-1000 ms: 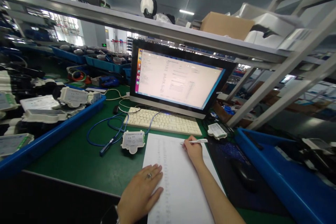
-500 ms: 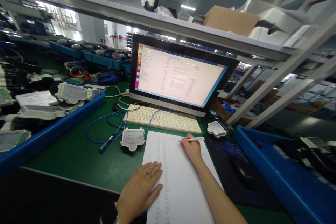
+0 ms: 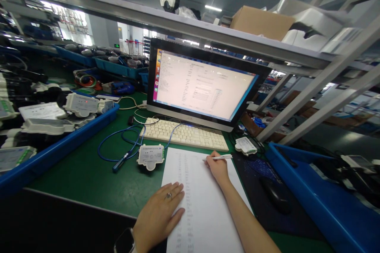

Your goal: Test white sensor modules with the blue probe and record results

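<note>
A white pen [image 3: 222, 157] is pinched in my right hand [image 3: 217, 167], its tip at the upper part of a sheet of paper [image 3: 208, 209]. Columns of handwriting run down the sheet's left side. My left hand [image 3: 160, 213], with a ring on one finger, lies flat across the paper's left edge, fingers stretched out. Just beyond that hand a white device with a printed label [image 3: 151, 156] rests on the green table. Left of the device lies a blue cable [image 3: 102, 154] ending in a dark blue plug.
Behind the paper are a cream keyboard [image 3: 190, 135] and a lit monitor [image 3: 202, 83]. A black mouse [image 3: 274, 194] sits on a dark mat at the right. Blue bins [image 3: 97, 128] with devices flank both sides. A shelf [image 3: 208, 31] spans overhead. Another white device [image 3: 246, 146] lies by the mat.
A small red light now shows on a device in the left bin. Both hands and the pen look almost unmoved.
</note>
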{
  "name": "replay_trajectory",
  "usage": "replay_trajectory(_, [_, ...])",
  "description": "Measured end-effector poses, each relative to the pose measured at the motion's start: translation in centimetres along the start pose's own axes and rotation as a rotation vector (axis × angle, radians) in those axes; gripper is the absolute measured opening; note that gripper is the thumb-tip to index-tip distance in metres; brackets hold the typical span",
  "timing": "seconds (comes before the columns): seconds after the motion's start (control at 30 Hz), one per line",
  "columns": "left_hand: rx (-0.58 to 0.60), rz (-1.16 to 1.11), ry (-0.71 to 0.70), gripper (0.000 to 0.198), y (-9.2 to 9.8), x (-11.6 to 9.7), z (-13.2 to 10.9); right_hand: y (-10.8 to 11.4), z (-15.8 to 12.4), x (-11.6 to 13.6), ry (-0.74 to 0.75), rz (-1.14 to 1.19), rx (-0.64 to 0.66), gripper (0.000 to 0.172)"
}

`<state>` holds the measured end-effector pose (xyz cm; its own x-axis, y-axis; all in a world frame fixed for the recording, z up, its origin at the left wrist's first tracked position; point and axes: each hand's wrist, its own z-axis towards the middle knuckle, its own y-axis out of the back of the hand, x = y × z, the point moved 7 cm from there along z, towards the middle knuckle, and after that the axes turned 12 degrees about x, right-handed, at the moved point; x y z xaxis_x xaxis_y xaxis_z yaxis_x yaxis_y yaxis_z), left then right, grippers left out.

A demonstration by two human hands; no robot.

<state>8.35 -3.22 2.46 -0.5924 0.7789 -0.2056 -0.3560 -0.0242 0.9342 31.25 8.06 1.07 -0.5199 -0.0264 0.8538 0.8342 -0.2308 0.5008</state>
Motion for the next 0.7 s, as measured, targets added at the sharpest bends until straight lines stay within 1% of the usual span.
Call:
replay_trajectory(0.47, [0.022, 0.023, -0.006, 0.033, 0.11, -0.18, 0.18, 0.34, -0.13, 0.05, 0.008, 0.003, -0.035, 0.016])
replay_trajectory(0.7, [0.007, 0.023, -0.004, 0.033, 0.2, -0.13, 0.1, 0.41, 0.03, -0.29, -0.018, 0.094, -0.051, 0.017])
